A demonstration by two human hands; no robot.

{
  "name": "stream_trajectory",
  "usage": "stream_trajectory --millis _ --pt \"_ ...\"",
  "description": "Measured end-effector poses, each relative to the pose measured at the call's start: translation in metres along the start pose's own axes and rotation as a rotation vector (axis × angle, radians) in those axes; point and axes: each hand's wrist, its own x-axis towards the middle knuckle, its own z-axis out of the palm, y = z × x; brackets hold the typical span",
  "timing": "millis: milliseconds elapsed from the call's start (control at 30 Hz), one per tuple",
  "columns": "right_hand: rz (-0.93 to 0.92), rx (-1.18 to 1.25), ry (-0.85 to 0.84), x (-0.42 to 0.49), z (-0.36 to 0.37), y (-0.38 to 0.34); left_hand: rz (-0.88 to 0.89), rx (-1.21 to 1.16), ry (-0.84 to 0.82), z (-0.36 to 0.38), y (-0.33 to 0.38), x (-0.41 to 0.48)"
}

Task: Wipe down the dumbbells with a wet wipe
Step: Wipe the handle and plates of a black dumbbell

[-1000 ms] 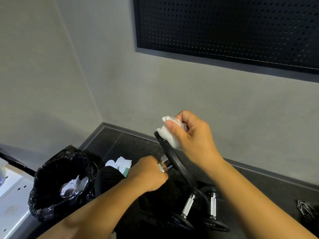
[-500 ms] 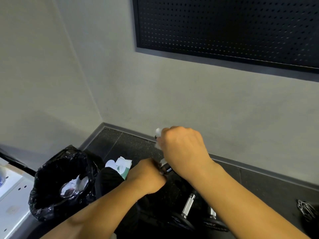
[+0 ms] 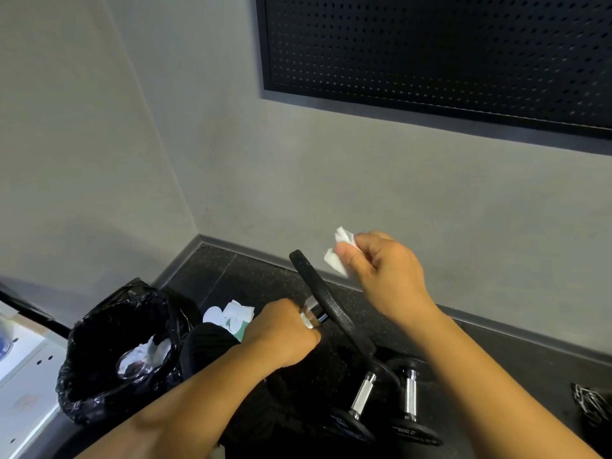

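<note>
My left hand point(image 3: 283, 332) grips the chrome handle of a black dumbbell point(image 3: 326, 301) and holds it up off the floor, its round end plate tilted toward me. My right hand point(image 3: 385, 271) pinches a crumpled white wet wipe point(image 3: 339, 256) just right of and above the plate's upper rim, a small gap apart from it. Two more dumbbells point(image 3: 385, 404) with chrome handles lie side by side on the dark floor below my right forearm.
A bin lined with a black bag point(image 3: 116, 352), holding used wipes, stands at the left. A green wipe packet point(image 3: 236, 318) lies between the bin and my left hand. Grey walls meet in a corner behind; a black perforated panel point(image 3: 430, 51) hangs above.
My right hand, which was pressed over the plate's top edge half a second ago, has lifted up and to the right with the wipe. The left hand holds the dumbbell in place.
</note>
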Motion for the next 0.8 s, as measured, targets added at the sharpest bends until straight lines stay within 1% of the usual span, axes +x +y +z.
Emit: stream_trajectory --millis 67,100,133,167,267,367,433,533,567,633,733,800 --pt "0.006 0.426 -0.132 -0.003 0.002 -0.014 0.006 0.0 -0.001 0.001 0.0 0.0" --pt "0.009 0.555 -0.174 -0.005 0.005 -0.019 0.013 0.013 0.004 0.002 0.0 0.0" --pt "-0.001 0.577 -0.189 -0.006 0.007 -0.022 0.019 0.029 0.01 0.003 0.001 -0.001" --pt "-0.011 0.537 -0.192 -0.007 0.01 -0.024 0.022 0.043 0.014 0.004 0.001 0.0" --pt "-0.021 0.309 -0.229 -0.001 0.009 -0.03 0.005 0.079 0.032 0.004 0.001 0.0" --pt "-0.042 0.206 -0.39 0.01 0.002 -0.034 0.006 0.135 0.048 0.005 0.0 -0.001" --pt "-0.048 0.242 -0.493 0.016 -0.002 -0.033 0.015 0.148 0.037 0.006 0.0 -0.002" --pt "-0.009 0.459 -0.577 0.02 -0.003 -0.029 0.008 0.139 0.04 0.007 -0.001 -0.002" --pt "0.018 0.538 -0.566 0.02 -0.002 -0.027 0.004 0.129 0.04 0.007 0.0 -0.002" --pt "0.106 0.618 -0.484 0.021 0.004 -0.019 -0.004 0.104 0.04 0.006 0.001 -0.003" --pt "0.289 0.604 -0.343 0.02 0.012 0.001 -0.006 0.033 0.028 0.005 0.002 -0.004" --pt "0.358 0.606 -0.24 0.019 0.013 0.012 0.009 -0.003 0.015 0.004 0.001 -0.002"
